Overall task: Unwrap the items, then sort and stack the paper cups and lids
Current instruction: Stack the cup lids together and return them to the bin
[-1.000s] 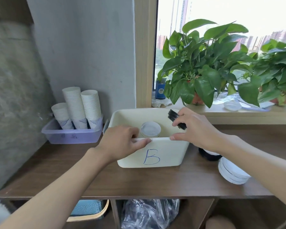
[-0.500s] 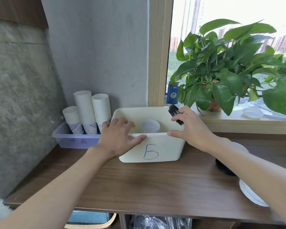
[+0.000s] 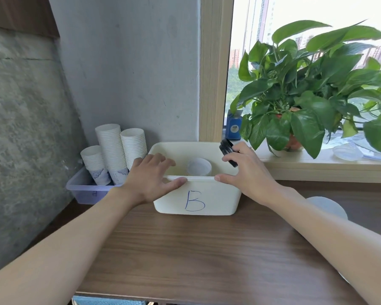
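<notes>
At wood desk by window and concrete wall: gripping bin B's rim with left hand, clutching black lids above it in right hand, with clear lid inside and cups stacked in tray alongside.

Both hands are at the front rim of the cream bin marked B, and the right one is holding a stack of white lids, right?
No: the head view shows the right hand holding a stack of black lids, not white. The rest holds: it and the left hand are at the front rim of the bin marked B.
</notes>
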Action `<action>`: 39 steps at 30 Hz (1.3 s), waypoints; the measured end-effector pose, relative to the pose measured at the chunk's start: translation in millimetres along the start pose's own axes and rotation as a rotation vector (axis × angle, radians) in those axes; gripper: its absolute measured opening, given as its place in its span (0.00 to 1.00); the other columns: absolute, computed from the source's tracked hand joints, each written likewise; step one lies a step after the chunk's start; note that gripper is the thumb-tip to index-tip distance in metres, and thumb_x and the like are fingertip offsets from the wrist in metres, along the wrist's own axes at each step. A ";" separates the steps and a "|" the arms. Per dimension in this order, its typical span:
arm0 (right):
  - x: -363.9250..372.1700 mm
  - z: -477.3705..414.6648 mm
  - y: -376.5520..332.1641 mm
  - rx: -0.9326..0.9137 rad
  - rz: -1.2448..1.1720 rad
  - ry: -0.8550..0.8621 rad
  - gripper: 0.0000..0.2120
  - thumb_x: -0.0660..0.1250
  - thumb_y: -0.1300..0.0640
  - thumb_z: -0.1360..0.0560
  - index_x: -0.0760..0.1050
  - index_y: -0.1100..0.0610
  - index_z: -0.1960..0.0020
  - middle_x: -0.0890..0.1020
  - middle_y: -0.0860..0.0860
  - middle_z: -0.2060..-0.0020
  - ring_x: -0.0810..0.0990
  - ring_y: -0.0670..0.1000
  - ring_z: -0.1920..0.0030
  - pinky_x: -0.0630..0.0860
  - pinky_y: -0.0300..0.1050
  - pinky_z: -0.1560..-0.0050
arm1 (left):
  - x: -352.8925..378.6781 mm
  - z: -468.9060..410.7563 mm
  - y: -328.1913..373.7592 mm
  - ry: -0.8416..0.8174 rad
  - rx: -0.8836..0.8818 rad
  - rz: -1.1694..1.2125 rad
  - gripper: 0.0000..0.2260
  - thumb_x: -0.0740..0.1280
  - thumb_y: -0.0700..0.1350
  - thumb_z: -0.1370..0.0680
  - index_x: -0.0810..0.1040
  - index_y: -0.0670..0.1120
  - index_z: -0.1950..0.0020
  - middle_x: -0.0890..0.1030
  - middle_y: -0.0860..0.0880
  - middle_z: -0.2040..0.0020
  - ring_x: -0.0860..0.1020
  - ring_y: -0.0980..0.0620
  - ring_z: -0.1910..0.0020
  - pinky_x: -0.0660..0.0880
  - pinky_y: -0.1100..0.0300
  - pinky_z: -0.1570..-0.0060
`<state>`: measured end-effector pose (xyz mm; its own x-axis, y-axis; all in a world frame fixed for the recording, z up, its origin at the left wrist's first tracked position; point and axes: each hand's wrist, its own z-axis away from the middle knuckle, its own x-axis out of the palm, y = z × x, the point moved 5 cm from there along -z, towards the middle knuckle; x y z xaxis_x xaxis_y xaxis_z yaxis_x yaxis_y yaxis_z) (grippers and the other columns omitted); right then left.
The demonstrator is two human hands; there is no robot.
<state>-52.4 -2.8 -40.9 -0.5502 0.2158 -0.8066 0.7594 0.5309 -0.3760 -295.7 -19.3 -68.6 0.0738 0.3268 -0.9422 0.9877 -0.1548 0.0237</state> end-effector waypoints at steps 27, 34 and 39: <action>2.4 216.7 -27.7 -0.318 -0.007 -0.077 0.11 0.65 0.47 0.25 0.79 0.54 0.51 0.75 0.47 0.41 0.71 0.47 0.38 0.71 0.49 0.40 | 53.0 148.1 165.9 -0.304 -0.631 1.763 0.12 0.63 0.36 0.19 0.71 0.37 0.36 0.79 0.38 0.50 0.81 0.44 0.63 0.82 0.53 0.66; -43.2 209.7 34.6 0.097 -0.011 0.062 0.23 0.68 0.44 0.27 0.70 0.52 0.36 0.72 0.47 0.38 0.70 0.49 0.38 0.68 0.48 0.36 | 65.9 133.8 174.9 -0.067 -0.492 1.394 0.17 0.67 0.32 0.25 0.72 0.45 0.39 0.79 0.43 0.43 0.80 0.49 0.52 0.78 0.60 0.71; -67.8 181.3 97.8 0.352 0.313 -0.003 0.39 0.70 0.37 0.32 0.59 0.50 0.29 0.67 0.53 0.33 0.64 0.56 0.33 0.60 0.51 0.34 | 79.8 118.3 189.2 0.038 -0.403 1.397 0.17 0.69 0.32 0.26 0.73 0.50 0.44 0.78 0.45 0.44 0.81 0.50 0.53 0.78 0.60 0.70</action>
<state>122.1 -114.0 -105.6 -0.2749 0.3185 -0.9072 0.9606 0.1303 -0.2454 -119.3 -132.8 -178.8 0.9855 0.1570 -0.0635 0.0792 -0.0956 0.9923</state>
